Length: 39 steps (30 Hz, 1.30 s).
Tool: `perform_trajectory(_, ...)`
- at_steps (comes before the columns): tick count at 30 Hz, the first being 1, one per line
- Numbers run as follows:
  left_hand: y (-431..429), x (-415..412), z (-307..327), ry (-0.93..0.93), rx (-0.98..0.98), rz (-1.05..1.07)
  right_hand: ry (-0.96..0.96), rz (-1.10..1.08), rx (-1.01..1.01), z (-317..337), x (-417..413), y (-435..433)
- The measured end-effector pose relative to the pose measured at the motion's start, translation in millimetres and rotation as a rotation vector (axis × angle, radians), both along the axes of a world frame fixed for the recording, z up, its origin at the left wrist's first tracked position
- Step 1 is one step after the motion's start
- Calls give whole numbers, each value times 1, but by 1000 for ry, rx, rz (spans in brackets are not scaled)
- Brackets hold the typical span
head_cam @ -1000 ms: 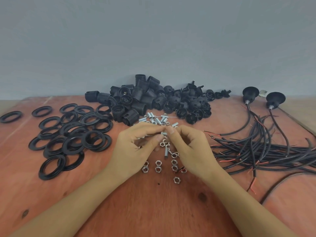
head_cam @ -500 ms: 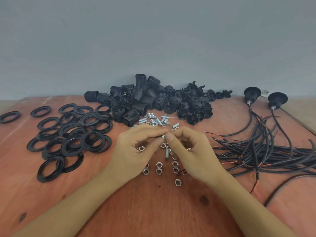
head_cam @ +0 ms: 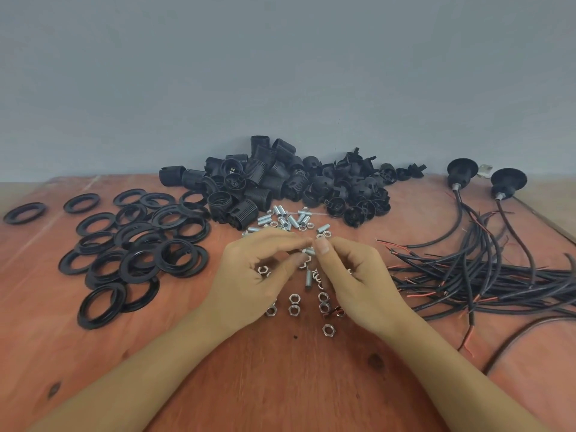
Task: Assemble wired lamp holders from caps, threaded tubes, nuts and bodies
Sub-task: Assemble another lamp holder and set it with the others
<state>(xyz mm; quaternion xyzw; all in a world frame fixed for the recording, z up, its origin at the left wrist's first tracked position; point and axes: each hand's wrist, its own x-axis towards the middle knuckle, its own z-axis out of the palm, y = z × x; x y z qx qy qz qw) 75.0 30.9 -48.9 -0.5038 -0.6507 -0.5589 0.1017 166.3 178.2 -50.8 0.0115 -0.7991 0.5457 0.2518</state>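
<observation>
A short silver threaded metal tube (head_cam: pixel 309 251) is held just above the table at the centre of the view. It is pinched from both sides: the left hand (head_cam: pixel 255 275) closes thumb and forefinger on one end, and the right hand (head_cam: pixel 358 275) does the same on the other. The fingertips hide whether a nut already sits on the thread. The step in hand looks like joining nut and tube, the first small part of a holder.

Under the hands lie loose silver hexagonal nuts (head_cam: pixel 293 308), and a heap of spare silver tubes (head_cam: pixel 288 218) sits just beyond the fingers. Behind that is the pile of black ribbed plastic bodies and caps (head_cam: pixel 274 185). To the left is a spread of flat black plastic rings (head_cam: pixel 140 244), and to the right a bundle of black cables with red cores (head_cam: pixel 483 275). Two black dome caps already fitted on cables (head_cam: pixel 462 172) stand at the far right of the reddish wooden table (head_cam: pixel 280 385).

The next move probably calls for turning one hand against the other while keeping the thread square, then reaching for a cap. A slanted start would likely jam.
</observation>
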Motion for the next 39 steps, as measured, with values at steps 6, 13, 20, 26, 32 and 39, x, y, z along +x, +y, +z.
perform_trajectory(6, -1, -1, 1, 35, -1, 32, -2, 20, 35, -2, 2, 2)
perform_trajectory(13, 0, 2, 1, 83, -14, 30, 21, -22, 87, -5, 4, 3)
perform_trajectory(20, 1, 3, 0, 43, -12, 27, 0, -51, 25, -7, 5, 2)
perform_trajectory(26, -1, 3, 3, 67, -33, 24, 15, -74, 80, -7, 6, 0)
perform_trajectory(32, 0, 5, 2, 70, -36, 18, -9, -77, 59, -8, 5, 1)
perform_trajectory(39, 0, 6, 2, 53, -29, 14, 43, -51, 105, -5, 4, 2)
